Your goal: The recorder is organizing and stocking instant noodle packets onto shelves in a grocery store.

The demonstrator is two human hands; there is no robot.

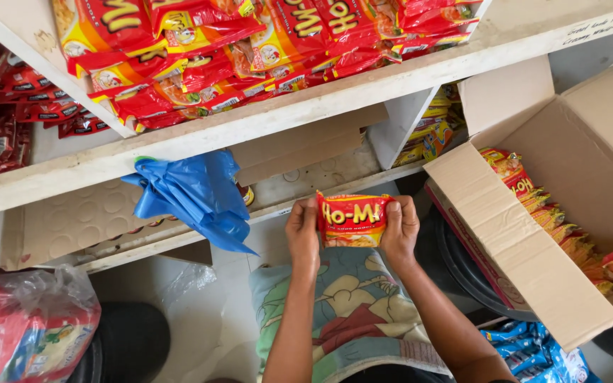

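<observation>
2 hands hold 1 red and yellow noodle packet [352, 220] level above the lap. The left hand [302, 232] grips its left end, the right hand [400, 228] its right end, fingers curled around it; its long axis runs left to right. Beyond lies the lower shelf [299, 188], beside a blue plastic bag [196, 195]. An open cardboard box [533, 248] of matching packets sits to the right.

The packet [352, 220] is glossy plastic film, red and yellow, held between the left hand [302, 234] and right hand [400, 228]. The stacked packets [250, 50] on the far shelf [363, 89] show the same shiny film. The shelf is painted wood, matt, scuffed and stained. The box [533, 241] at right is plain brown cardboard, matt. The blue bag [196, 195] is thin, creased plastic with a slight sheen. The clear bag [30, 323] at near left is crinkled plastic.
</observation>
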